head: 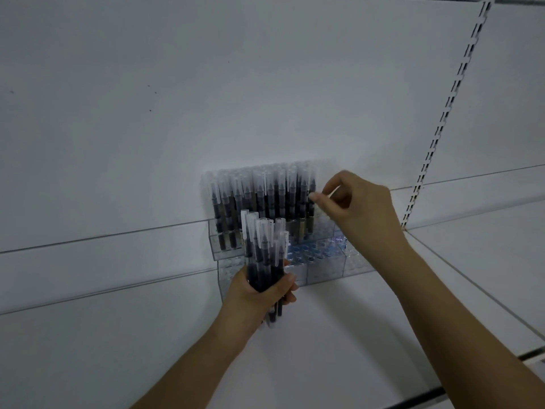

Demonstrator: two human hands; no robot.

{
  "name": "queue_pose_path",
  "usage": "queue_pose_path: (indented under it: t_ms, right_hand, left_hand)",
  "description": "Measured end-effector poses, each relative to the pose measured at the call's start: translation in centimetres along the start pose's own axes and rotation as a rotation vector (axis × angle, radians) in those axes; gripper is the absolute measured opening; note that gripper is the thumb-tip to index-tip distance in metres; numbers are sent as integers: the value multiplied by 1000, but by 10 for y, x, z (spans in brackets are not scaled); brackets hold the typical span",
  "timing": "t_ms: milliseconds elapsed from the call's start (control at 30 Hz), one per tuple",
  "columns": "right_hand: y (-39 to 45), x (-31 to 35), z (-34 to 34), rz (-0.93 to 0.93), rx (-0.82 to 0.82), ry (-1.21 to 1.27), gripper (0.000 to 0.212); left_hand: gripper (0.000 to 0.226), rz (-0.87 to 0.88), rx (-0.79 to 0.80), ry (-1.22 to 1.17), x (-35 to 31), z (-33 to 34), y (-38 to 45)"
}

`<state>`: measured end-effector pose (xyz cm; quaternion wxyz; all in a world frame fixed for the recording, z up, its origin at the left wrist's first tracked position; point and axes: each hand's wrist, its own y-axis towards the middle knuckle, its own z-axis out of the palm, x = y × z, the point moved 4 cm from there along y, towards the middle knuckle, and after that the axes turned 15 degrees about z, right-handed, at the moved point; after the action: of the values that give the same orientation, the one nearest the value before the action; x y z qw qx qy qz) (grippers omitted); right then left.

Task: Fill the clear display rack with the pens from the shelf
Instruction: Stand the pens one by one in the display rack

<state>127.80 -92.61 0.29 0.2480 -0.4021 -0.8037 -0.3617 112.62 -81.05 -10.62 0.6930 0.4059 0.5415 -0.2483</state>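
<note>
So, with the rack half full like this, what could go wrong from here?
1. The left hand grips a loose bundle of pens at uneven heights; one could slip out and fall.
2. The right hand works at the end pen of a tightly packed row; a nudge may tilt its neighbours.
3. The clear rack is see-through and the light is dim, so a pen could miss its hole.

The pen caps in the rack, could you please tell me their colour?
Translucent frosted white, over dark barrels; clearest on the pen caps in the head view.
</note>
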Motion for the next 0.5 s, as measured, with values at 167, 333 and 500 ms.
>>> queue_pose_path:
  t_ms: [167,333,500]
  right_hand:
    - [-47,6,37,-38,452,161,27]
    - [-43,-1,38,-31,368,225,20]
    - [-25,-10,-5,93,78,497,17]
  left_hand:
    - [13,-2,19,106,-2,1,0]
    - [16,14,4,166,-2,0,1]
    - [12,-26,-33,79,-1,2,-4]
